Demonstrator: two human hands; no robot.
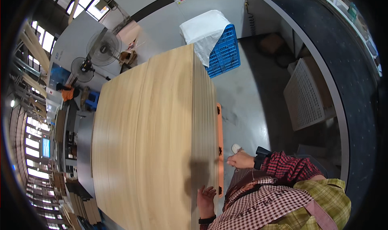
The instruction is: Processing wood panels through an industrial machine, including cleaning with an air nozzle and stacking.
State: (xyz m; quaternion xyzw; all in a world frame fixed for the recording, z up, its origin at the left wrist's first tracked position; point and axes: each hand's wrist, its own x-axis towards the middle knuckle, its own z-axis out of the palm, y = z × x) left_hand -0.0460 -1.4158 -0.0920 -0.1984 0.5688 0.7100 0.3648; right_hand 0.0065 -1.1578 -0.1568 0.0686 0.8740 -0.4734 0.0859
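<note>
A tall stack of pale wood-grain boards fills the middle, its layered edges facing me. My left hand is beside the near part of that stack's edge, palm turned up. Its fingers are loosely bent and apart, with nothing between them. Farther along and to the right, my right hand hangs in front of my body, a black band on its wrist. Its fingers are curled in, and I see nothing in them. It is apart from the boards.
An orange pallet edge shows under the stack's right side. Beyond it stands a blue plastic crate with a white cover. Fans are at the far left. A dark machine table curves along the right, above a white perforated box.
</note>
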